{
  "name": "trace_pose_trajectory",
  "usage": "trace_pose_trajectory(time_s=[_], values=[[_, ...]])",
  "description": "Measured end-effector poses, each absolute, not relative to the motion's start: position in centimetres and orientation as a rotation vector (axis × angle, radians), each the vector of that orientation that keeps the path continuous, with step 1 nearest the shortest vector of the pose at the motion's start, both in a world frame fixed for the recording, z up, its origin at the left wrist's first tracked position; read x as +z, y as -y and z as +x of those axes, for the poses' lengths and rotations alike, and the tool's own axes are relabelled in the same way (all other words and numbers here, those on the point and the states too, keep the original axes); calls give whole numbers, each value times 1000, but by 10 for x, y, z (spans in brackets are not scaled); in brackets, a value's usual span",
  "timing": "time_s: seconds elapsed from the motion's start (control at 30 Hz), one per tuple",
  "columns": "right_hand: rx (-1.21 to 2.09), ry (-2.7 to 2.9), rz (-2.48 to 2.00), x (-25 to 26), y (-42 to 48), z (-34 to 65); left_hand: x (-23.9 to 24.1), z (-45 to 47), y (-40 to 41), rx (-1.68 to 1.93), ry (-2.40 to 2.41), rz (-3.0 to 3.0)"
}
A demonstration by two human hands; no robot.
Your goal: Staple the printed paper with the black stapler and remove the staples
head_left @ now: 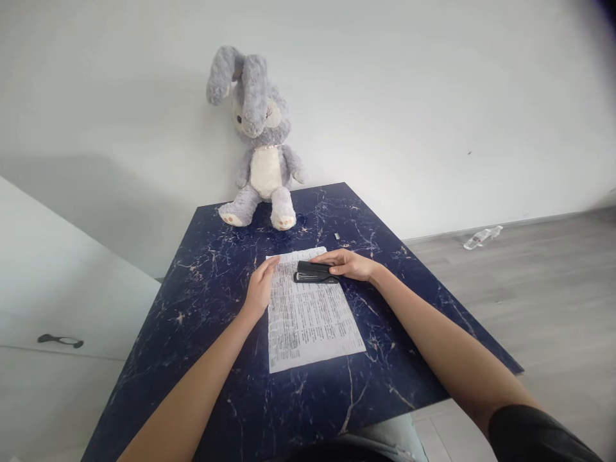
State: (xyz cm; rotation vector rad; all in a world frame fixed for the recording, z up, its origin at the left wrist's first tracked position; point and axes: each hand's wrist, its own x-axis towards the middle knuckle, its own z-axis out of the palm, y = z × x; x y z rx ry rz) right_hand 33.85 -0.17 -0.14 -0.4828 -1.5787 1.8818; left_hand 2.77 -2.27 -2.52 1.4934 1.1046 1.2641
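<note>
A black stapler (314, 272) lies over the upper part of a printed sheet of paper (312, 321), its jaw pointing left. My right hand (349, 264) grips its rear end from the right, thumb in front and fingers along the far side. At the sheet's upper left edge rests my left hand (260, 285), fingers stretched out and touching the paper's side. Its palm is turned inward, and the thumb is partly hidden. The paper lies flat on the dark blue marbled table (202, 308), slightly askew.
A grey plush rabbit (262, 147) sits at the table's far edge against the wall. Behind the paper lies a small silvery piece (337, 236), perhaps staples. A clear plastic bottle (482, 237) is on the floor to the right. White drawers (58, 308) stand at left.
</note>
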Motion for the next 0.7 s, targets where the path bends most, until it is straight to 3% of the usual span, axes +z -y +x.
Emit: trace_pose_trajectory(time_s=[0.7], values=[[1865,1607,-510,1,4,338,-26,27,23,1309,-1039,1358]])
